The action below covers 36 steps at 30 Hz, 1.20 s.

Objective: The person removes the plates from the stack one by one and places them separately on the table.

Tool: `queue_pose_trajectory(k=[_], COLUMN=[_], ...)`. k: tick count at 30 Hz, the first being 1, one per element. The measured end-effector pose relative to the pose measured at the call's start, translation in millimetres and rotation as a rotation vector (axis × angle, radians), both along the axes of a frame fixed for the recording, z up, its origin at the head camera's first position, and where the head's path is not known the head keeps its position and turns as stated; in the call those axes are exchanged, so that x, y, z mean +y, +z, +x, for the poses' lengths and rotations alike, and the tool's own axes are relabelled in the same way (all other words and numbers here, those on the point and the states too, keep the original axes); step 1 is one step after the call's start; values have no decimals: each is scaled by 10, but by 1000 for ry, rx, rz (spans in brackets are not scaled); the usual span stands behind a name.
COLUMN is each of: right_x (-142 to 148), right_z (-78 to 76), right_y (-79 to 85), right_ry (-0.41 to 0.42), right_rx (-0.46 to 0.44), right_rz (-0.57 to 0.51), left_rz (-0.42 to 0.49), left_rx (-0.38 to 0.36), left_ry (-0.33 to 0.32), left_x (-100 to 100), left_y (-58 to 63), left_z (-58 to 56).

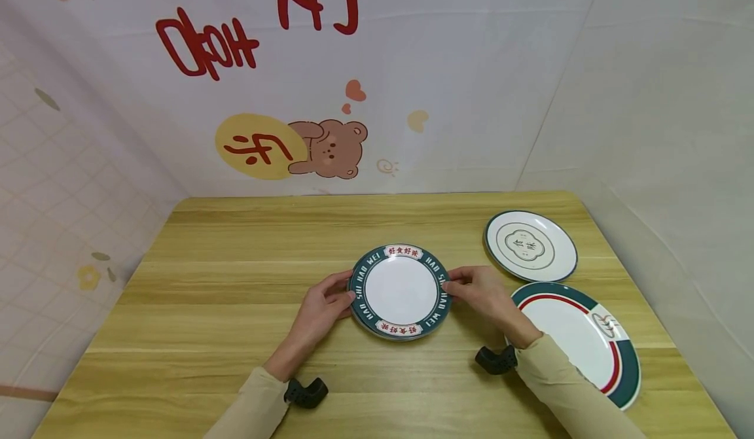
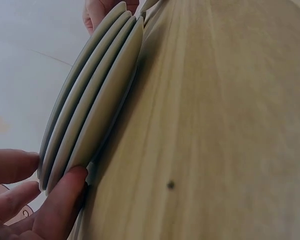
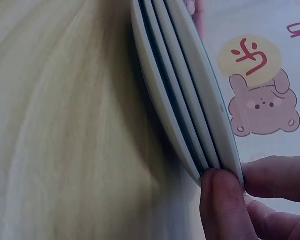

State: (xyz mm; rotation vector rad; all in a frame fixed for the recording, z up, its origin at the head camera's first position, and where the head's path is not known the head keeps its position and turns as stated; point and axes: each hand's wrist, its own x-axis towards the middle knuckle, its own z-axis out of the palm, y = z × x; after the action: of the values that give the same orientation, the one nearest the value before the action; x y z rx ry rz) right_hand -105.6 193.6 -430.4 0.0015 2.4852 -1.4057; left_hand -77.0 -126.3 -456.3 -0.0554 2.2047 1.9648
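Observation:
A stack of several round plates (image 1: 402, 292) with dark green lettered rims is at the middle of the table, held from both sides. My left hand (image 1: 321, 305) grips the stack's left edge, its thumb near the top rim. In the left wrist view, its fingers (image 2: 65, 200) press against the stacked edges. On the opposite edge, my right hand (image 1: 483, 295) pinches the rims; its fingertips (image 3: 225, 195) lie against the plate edges in the right wrist view. Whether the stack's bottom touches the table is unclear.
Right of the stack, a large oval plate (image 1: 571, 334) with a green and red border lies partly behind my right forearm. Beyond it sits a round white plate (image 1: 530, 246) with a thin dark rim. The wooden table (image 1: 235, 249) meets a printed wall cloth (image 1: 471, 66).

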Motion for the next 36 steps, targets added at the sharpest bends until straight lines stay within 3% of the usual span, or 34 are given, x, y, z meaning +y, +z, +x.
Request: queue_pose_trajectory(k=[12, 24, 36], right_x=[-44, 74, 264], right_z=[-6, 7, -19], right_y=[5, -1, 83], right_ry=[-15, -65, -129], right_rx=[-76, -172, -175], right_rz=[-41, -267, -197], left_rz=[72, 74, 72], left_rx=[9, 2, -6], left_ry=[47, 28, 29], left_x=[-107, -109, -112], left_y=[-30, -41, -54], left_z=[19, 13, 4])
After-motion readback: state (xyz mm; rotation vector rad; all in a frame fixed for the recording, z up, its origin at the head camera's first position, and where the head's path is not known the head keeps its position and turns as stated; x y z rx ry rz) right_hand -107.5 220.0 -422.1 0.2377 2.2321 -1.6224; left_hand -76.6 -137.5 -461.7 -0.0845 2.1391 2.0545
